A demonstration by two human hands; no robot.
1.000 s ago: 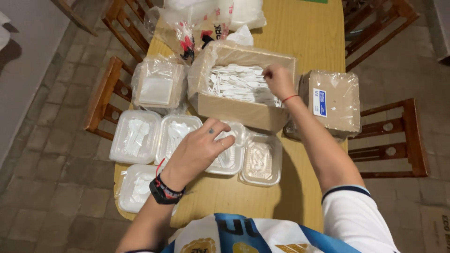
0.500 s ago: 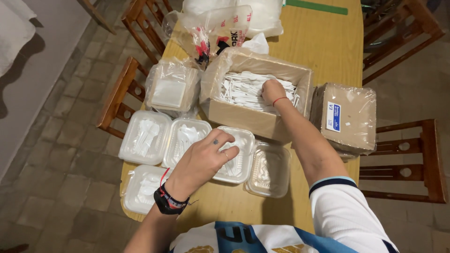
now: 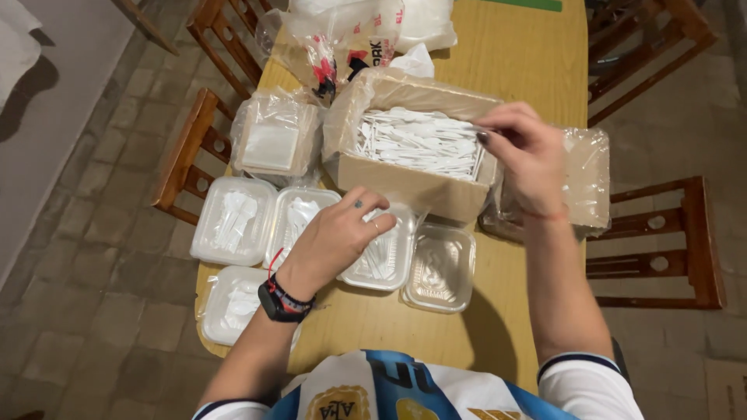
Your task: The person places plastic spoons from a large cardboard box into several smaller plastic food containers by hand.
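White plastic cutlery [image 3: 420, 140] is filling the cardboard box [image 3: 405, 183] right under the right hand [image 3: 525, 159], which is pinching what looks like one thin white piece between thumb and fingertips at the box's near corner, other fingers curled loosely. The left hand [image 3: 338, 237] is lying palm-down, fingers spread and relaxed, on an open clear container [image 3: 381, 253] just in front of the box, gripping nothing as far as I can tell.

Progress-wise, I'd say it's partway: the container under the left hand, two more to its left [image 3: 233, 220] [image 3: 299, 218] and one nearer the body [image 3: 233, 303] are already showing white pieces inside, while the tray [image 3: 441, 268] between the two hands is looking empty. All lids seem to be open, so closing is probably left too.

Around the hands: a wrapped stack of containers [image 3: 272, 140] beyond the left hand, another plastic-wrapped pack [image 3: 583, 179] behind the right wrist, printed bags [image 3: 342, 39] at the far end of the wooden table [image 3: 513, 54], chairs [image 3: 669, 241] either side. Nothing is really blocking the reach, though the box's tall wall is sitting between cutlery and trays.
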